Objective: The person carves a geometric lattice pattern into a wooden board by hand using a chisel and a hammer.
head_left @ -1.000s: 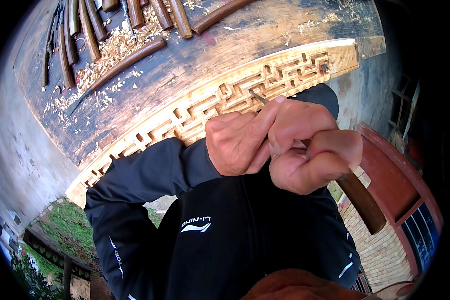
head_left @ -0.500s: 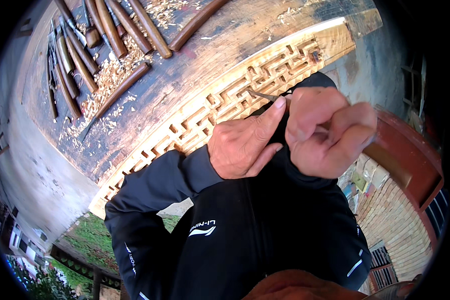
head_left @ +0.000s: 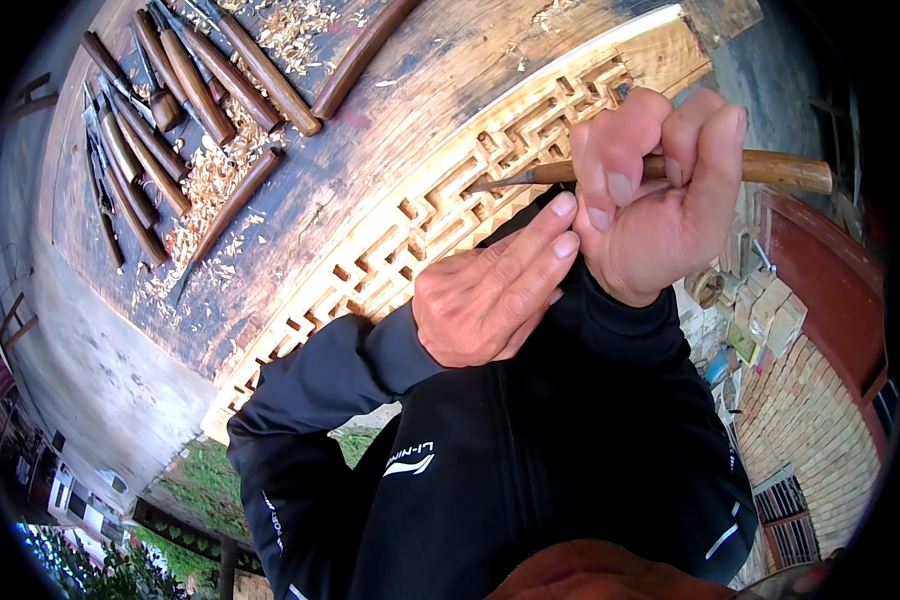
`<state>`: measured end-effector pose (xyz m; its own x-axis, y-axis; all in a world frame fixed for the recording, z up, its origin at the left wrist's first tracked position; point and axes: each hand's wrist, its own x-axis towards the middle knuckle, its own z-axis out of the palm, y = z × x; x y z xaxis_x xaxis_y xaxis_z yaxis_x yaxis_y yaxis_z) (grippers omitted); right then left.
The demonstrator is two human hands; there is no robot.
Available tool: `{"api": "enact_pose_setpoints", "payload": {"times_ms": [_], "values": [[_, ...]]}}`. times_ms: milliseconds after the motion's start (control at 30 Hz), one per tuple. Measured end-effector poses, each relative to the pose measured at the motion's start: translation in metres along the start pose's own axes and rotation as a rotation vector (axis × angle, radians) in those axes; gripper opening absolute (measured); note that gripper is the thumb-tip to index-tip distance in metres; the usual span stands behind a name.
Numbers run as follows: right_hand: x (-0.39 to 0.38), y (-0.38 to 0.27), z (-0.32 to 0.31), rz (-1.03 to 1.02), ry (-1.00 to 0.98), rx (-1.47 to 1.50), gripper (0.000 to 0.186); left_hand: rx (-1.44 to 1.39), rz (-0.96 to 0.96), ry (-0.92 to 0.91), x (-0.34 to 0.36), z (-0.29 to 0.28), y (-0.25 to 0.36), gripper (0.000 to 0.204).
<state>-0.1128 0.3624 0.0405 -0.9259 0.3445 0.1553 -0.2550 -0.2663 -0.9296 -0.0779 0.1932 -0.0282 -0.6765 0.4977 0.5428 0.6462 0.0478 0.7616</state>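
My right hand [head_left: 660, 205] is closed around the brown wooden handle of a carving chisel [head_left: 785, 170]. Its thin metal blade points left, and the tip is at the carved pattern of a long pale wooden board [head_left: 435, 215]; whether it touches the wood I cannot tell. Stepped, interlocking grooves run along most of the board. My left hand [head_left: 490, 300] is beside the board's near edge, palm down with its fingers stretched toward my right wrist. Nothing is visible in it, and its thumb is hidden.
Several wood-handled carving tools [head_left: 185, 85] lie at the far left of the worn wooden table [head_left: 300, 220], among pale wood shavings [head_left: 215, 185]. One chisel [head_left: 235, 205] lies apart, nearer the board. A brick surface [head_left: 820, 460] and a red-brown panel [head_left: 820, 270] are at the right.
My right hand has turned and lifted slightly, so the chisel's handle now shows clearly. Two fingers of my left hand now stretch out together. The view has shifted slightly.
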Motion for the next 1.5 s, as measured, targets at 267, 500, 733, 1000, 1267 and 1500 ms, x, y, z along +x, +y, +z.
{"api": "enact_pose_setpoints", "payload": {"times_ms": [267, 500, 733, 1000, 1267, 1500], "values": [[0.007, 0.009, 0.0, 0.031, 0.092, 0.177, 0.046, 0.046, -0.137, -0.139, 0.002, -0.01, 0.005, 0.098], [0.023, 0.015, -0.011, 0.153, 0.209, 0.2, 0.045, 0.061, -0.175, -0.194, 0.004, -0.01, 0.005, 0.099], [0.026, 0.024, -0.016, 0.222, 0.251, 0.217, 0.042, 0.075, -0.183, -0.217, 0.008, -0.012, 0.004, 0.099], [0.026, 0.028, -0.021, 0.265, 0.233, 0.245, 0.041, 0.075, -0.18, -0.211, 0.007, -0.009, 0.002, 0.097], [0.024, 0.029, -0.021, 0.277, 0.289, 0.254, 0.041, 0.079, -0.191, -0.222, 0.01, -0.01, 0.005, 0.087], [0.033, 0.016, -0.041, 0.273, 0.273, 0.376, 0.039, 0.029, 0.016, -0.155, 0.004, -0.01, 0.001, 0.059]]}}
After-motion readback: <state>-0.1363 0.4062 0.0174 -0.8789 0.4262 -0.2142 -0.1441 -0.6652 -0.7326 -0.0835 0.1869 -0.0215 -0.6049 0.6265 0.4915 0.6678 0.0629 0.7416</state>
